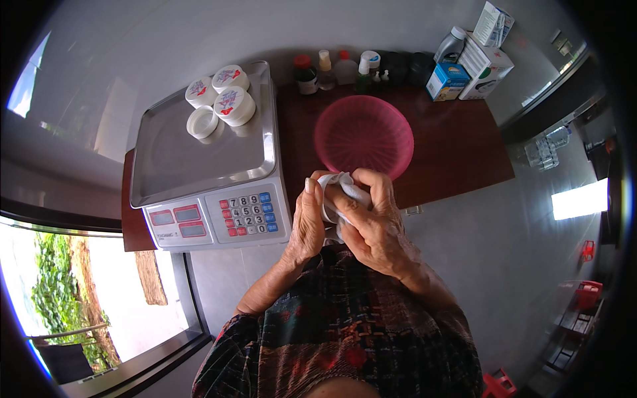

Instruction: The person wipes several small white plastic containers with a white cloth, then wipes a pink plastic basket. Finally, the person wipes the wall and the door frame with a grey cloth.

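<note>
Close to my body, both hands are closed around a bunched white cloth. My left hand grips it from the left side, thumb pointing up. The fingers of my right hand press into its folds from the right. A loose end of the cloth hangs below my fingers. Whether something else is wrapped inside cannot be made out. Just beyond my hands stands a pink plastic basin. Three lidded white tubs sit on the scale's steel tray, beside an open white tub or lid.
A digital scale with a keypad fills the table's left side. Along the wall behind the brown table stand several bottles. Boxes and a grey bottle occupy the far right corner. A window lies at lower left.
</note>
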`<state>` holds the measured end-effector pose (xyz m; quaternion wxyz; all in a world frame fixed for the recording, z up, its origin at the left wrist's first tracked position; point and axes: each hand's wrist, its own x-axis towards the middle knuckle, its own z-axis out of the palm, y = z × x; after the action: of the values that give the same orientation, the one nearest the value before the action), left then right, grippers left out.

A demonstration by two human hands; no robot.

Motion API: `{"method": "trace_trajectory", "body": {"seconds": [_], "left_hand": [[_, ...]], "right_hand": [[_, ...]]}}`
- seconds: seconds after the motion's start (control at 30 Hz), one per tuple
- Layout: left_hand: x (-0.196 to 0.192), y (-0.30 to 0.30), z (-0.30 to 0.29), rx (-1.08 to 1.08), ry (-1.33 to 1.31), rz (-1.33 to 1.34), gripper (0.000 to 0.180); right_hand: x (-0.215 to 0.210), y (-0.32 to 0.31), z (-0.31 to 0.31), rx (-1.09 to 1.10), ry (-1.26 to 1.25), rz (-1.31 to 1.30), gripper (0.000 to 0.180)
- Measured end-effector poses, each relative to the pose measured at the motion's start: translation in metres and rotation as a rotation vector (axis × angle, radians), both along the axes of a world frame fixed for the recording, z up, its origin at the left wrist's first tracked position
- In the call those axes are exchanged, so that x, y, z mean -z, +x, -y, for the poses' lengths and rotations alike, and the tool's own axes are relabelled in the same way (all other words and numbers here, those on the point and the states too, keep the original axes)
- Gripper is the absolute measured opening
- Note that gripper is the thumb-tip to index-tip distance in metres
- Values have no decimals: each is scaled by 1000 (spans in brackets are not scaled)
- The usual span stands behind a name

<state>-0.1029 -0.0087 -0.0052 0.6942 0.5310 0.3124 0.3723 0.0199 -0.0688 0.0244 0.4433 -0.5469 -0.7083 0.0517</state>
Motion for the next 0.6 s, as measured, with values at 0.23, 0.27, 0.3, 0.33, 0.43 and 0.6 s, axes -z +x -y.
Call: {"method": "trace_trajectory", "body": {"seconds": [0.23,0.27,0.3,0.33,0.43,0.6], "left_hand": [[-14,-6,-7,-128,20,-89,57],[-17,-7,-6,-140,-13,-71,58],[-16,-11,-8,-121,50,-85,60],[-16,-10,-7,-105,98,-93,60],[-23,-2,4,-43,121,-128,60],[-4,10,5,113,-144,46,58]], "right_hand": [[3,26,21,-147,-268,-115,64],[6,30,22,-74,-258,-129,64],[6,31,20,70,-190,-108,64],[6,37,18,155,-198,-102,62],[-2,35,12,226,-109,-168,57],[-2,14,10,7,-156,-887,43]]}}
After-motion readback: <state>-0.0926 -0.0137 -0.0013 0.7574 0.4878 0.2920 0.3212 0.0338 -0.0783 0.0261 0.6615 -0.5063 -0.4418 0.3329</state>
